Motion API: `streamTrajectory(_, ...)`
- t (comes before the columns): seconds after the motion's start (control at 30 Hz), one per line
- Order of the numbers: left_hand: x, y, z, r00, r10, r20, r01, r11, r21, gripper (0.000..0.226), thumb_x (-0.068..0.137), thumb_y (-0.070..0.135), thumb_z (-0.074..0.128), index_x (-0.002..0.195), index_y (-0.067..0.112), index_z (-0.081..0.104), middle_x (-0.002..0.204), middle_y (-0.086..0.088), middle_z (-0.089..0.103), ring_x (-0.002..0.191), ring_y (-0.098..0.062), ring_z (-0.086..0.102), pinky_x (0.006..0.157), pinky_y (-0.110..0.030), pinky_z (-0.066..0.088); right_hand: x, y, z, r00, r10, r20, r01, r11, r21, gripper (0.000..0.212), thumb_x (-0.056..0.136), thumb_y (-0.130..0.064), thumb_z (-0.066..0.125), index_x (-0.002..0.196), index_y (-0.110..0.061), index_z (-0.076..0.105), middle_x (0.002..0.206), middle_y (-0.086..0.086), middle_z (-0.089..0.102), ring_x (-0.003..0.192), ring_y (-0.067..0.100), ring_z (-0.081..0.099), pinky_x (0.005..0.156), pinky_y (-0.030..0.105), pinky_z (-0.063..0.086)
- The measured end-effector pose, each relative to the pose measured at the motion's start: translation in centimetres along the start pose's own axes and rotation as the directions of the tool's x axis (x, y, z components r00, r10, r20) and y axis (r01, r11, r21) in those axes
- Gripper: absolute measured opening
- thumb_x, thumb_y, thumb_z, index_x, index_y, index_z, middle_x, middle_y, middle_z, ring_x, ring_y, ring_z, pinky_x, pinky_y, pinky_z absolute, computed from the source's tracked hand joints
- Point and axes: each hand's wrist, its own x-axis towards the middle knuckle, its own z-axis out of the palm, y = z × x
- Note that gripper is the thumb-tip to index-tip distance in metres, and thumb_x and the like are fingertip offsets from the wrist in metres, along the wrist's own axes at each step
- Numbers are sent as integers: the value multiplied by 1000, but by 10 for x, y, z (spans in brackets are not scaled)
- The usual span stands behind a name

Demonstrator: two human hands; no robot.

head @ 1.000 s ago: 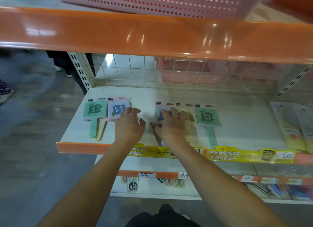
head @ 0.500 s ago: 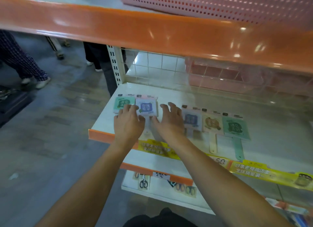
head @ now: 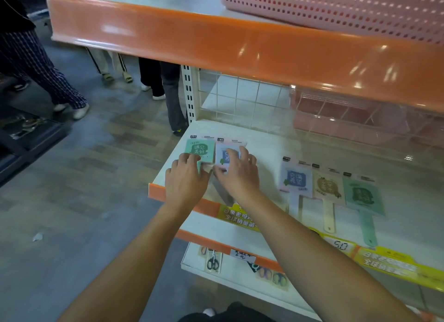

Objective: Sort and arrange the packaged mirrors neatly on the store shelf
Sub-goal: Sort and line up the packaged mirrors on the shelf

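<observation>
- Two packaged hand mirrors are lying flat at the left end of the white shelf (head: 269, 151), side by side and touching: a green mirror (head: 201, 149) on the outside, a lilac mirror (head: 226, 156) just right of it.
- Both are lying with heads toward the back grid; long axes are running front to back. Their handles are hidden under the hands.
- The left hand (head: 186, 181) is resting on the green mirror's lower edge, fingers lightly bent and pressing down, not wrapping it.
- The right hand (head: 237, 175) is lying over the lilac mirror, fingers spread across its face; whether the thumb is pinching an edge I cannot tell.
- Further right, well apart from that pair, three more are lying in a row: a second lilac mirror (head: 296, 181), a cream mirror (head: 328, 189), a dark green mirror (head: 362, 196), heads to the back, handles pointing at the front edge.
- A yellow price strip (head: 389, 264) is running along the shelf front.
- A pink basket (head: 336, 6) is sitting on the shelf above.
- Packaged scissors (head: 212, 261) are lying on the shelf below.
- People's legs (head: 168, 93) are standing in the aisle, left.
</observation>
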Motion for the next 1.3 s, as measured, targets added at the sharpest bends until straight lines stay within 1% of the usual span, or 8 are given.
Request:
streamTrajectory(0.2, 1, -11, -2, 999, -29, -18, 28, 999, -20, 35, 88, 25, 55, 120, 13, 57, 127, -8, 55, 108, -31, 55, 87, -43, 45, 17, -6, 10, 996, 53, 66, -53, 999, -2, 65, 84, -66, 55, 137, -30, 46, 147, 8, 33, 126, 34, 36, 102, 43, 39)
streamTrajectory(0.43, -4, -24, -3, 998, -43, -35, 42, 999, -28, 31, 87, 25, 55, 117, 17, 59, 122, -6, 58, 107, -30, 56, 88, -41, 45, 17, -4, 18, 996, 71, 58, -69, 997, -33, 47, 88, -52, 56, 129, -29, 52, 134, 8, 43, 113, 37, 41, 97, 40, 39)
streamTrajectory(0.53, -6, -24, -4, 999, -43, -29, 42, 999, -23, 31, 87, 25, 55, 117, 18, 59, 123, -5, 57, 106, -30, 56, 86, -41, 44, 16, -5, 17, 996, 65, 57, -65, 998, -4, 42, 85, -49, 58, 120, -26, 56, 131, 7, 45, 110, 36, 42, 93, 39, 38)
streamTrajectory(0.73, -6, -4, -2, 1000, -14, 16, 14, 1000, -26, 37, 89, 26, 53, 124, 15, 54, 130, -7, 53, 111, -31, 52, 89, -42, 41, 4, 4, -3, 998, 67, -12, -66, 997, 42, 41, 82, -46, 63, 115, -21, 59, 136, 5, 44, 116, 34, 39, 95, 37, 37)
streamTrajectory(0.93, -3, 45, 16, 991, 128, 26, -127, 990, -57, 36, 84, 24, 58, 119, 14, 57, 118, -10, 58, 105, -34, 55, 82, -43, 45, -3, 35, -39, 989, 105, -102, -101, 994, 38, 39, 79, -46, 63, 108, -21, 57, 128, 3, 45, 113, 34, 43, 95, 36, 36)
streamTrajectory(1.07, -6, 89, 33, 973, 226, 38, -221, 968, -120, 35, 84, 23, 60, 118, 13, 59, 119, -10, 58, 104, -33, 57, 81, -43, 48, -14, 75, -66, 968, 173, -181, -173, 985, 17, 43, 75, -49, 66, 105, -18, 58, 125, 6, 47, 109, 35, 46, 92, 39, 38)
streamTrajectory(1.2, -14, 130, 50, 949, 304, 85, -293, 948, -125, 35, 85, 24, 58, 119, 15, 58, 122, -8, 56, 104, -31, 57, 83, -43, 48, -27, 115, -85, 951, 258, -168, -264, 964, -15, 41, 73, -53, 53, 101, -24, 55, 126, 2, 45, 116, 30, 46, 94, 36, 31)
streamTrajectory(1.3, -20, 160, 61, 923, 358, 141, -341, 931, -131, 38, 87, 28, 56, 123, 16, 56, 126, -8, 54, 108, -32, 55, 84, -42, 46, -39, 144, -95, 928, 325, -183, -331, 944, -3, 47, 69, -58, 46, 102, -26, 55, 127, 1, 46, 120, 30, 44, 94, 36, 30)
